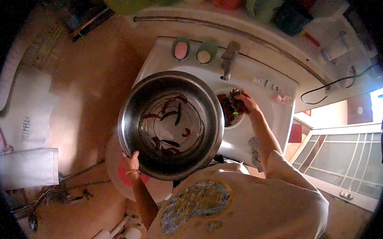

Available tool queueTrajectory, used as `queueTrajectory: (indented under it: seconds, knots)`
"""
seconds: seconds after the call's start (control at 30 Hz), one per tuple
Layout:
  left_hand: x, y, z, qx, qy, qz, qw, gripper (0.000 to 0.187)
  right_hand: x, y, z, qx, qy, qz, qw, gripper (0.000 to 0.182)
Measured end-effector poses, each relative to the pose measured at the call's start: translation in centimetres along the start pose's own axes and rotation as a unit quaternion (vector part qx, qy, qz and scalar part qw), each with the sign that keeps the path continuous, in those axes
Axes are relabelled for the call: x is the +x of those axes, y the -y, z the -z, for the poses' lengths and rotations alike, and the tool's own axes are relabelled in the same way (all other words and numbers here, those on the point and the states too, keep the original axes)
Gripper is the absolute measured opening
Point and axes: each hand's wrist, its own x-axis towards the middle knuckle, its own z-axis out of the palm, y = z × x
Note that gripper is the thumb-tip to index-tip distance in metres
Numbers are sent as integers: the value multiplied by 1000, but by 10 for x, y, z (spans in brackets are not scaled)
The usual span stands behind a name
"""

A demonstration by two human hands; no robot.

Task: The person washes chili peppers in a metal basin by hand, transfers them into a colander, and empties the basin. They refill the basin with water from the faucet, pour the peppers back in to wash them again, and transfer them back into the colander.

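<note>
A large steel basin [128, 113] rests tilted at the left side of the sink. Several dark red and dark green elongated pieces that look like chili peppers [171, 115] lie scattered on its bottom. My left hand [132, 161] grips the basin's near-left rim. Over the sink hollow, right of the basin, my right hand [246, 103] has its fingers curled round a clump of similar chili peppers [235, 95]. Beneath it, more peppers fill a white round container [237, 124], partly hidden by the basin.
The white sink [265, 115] has a faucet [230, 57] at its back. Two green soap dishes [180, 51] with soap stand beside it. A grey cloth [255, 153] hangs at the near edge. Above runs a shelf with a metal rail [228, 28]. A pink-and-white tub [118, 176] sits below.
</note>
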Motion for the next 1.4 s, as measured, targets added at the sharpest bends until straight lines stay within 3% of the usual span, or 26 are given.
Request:
queueTrajectory:
  seconds: [0.13,0.2,0.23,0.3,0.33,0.4,0.43,0.47,0.5,0.53,0.6,0.67,0.7,0.8,0.83,0.87,0.9,0.93,0.97,1.0,1.1,1.2,1.23,1.27,1.3,1.4]
  knots:
    - [-6,-4,6,-17,23,-45,999,74,4,-32,3,47,-47,-52,996,28]
    - [-10,-7,6,101,-15,11,995,75,6,-35,0,-164,-66,18,984,31]
    - [-7,-4,3,103,-15,13,995,75,15,-42,11,-164,-65,16,984,31]
    - [5,11,-9,29,-24,19,999,75,34,-53,32,-430,-107,66,894,26]
    - [12,19,-14,28,-26,22,999,75,28,-39,18,-430,-104,66,894,26]
    - [25,35,-19,95,-30,-21,995,75,-6,23,-55,-436,-240,160,852,20]
    - [25,37,-16,95,-33,-17,995,75,-15,28,-81,-413,-186,215,865,20]
    - [26,36,-12,-18,44,-55,997,74,-24,29,-107,-385,-133,269,873,19]
    - [26,33,-6,-131,119,-93,980,73,-35,38,-136,-438,-21,241,865,26]
    - [19,25,-2,-131,116,-95,980,73,-40,43,-161,-485,90,213,843,33]
    - [-1,6,3,-99,49,-84,990,70,-15,12,-183,-587,212,367,690,36]
    - [5,12,-9,-82,13,-48,995,70,7,-2,-205,-656,261,318,633,40]
    - [11,18,-17,-65,-20,-9,998,69,12,-8,-213,-655,261,322,632,40]
    - [40,49,-41,-16,-40,-19,999,72,35,-44,-223,-732,208,234,605,40]
    - [44,55,-47,-76,-21,-3,997,73,50,-81,-216,-793,216,235,519,41]
    - [48,62,-53,-135,-4,15,991,74,47,-87,-216,-821,220,235,472,42]
    - [24,35,-37,-91,-17,5,996,72,44,-93,-215,-846,224,235,423,42]
    - [11,21,-28,-46,-28,-7,998,71,22,-75,-221,-793,310,148,502,46]
    - [37,46,-44,-90,6,12,996,68,3,-67,-225,-722,388,57,570,50]
    - [63,70,-60,-131,39,34,990,65,-10,-76,-225,-723,388,57,568,50]
    - [48,57,-49,-173,24,-28,984,57,-56,-91,-239,-724,340,52,598,57]
    - [46,53,-45,-259,14,-43,965,55,-83,-113,-249,-689,398,41,604,56]
    - [25,33,-27,-226,13,-98,969,56,-85,-128,-251,-679,414,45,604,56]
    - [14,22,-16,-193,11,-151,969,58,-86,-141,-253,-637,432,3,639,53]
    - [23,32,-23,-192,11,-152,970,58,-85,-149,-255,-591,449,-39,669,52]
    - [76,85,-65,-245,-24,-179,953,61,-82,-159,-251,-543,486,-7,685,47]
